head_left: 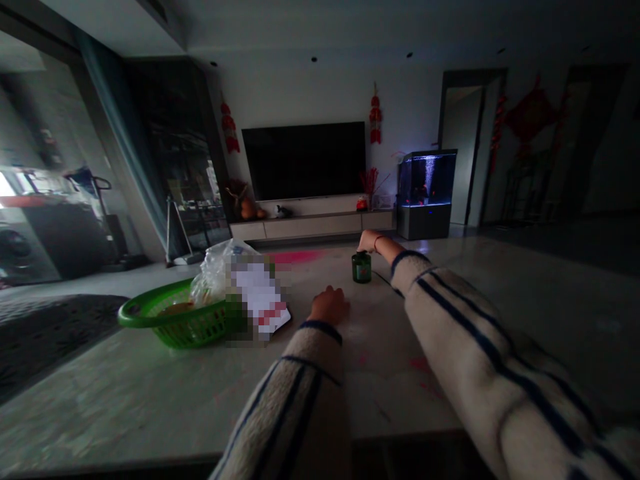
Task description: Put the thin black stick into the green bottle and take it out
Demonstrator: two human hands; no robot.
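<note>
My right hand (371, 241) reaches far across the table, its fingers closed at the top of a small dark green glass bottle (361, 269). The bottle stands upright on the tabletop and has a pale label on its front; its neck is partly covered by my fingers. Nearer to me and to the left, my left hand (330, 305) is low over the table with its fingers curled in. Its fingertips are turned away, so anything inside them is hidden. A thin dark cord-like line runs on the table beside my right wrist.
Left on the table (125, 407) stands a green plastic basket (187, 333) with a clear plastic bag (217, 270) in it. A white printed packet or card (260, 293), partly blurred, leans at its right side. Pink stains mark the tabletop. Beyond are a television (305, 160) and a lit aquarium (427, 180).
</note>
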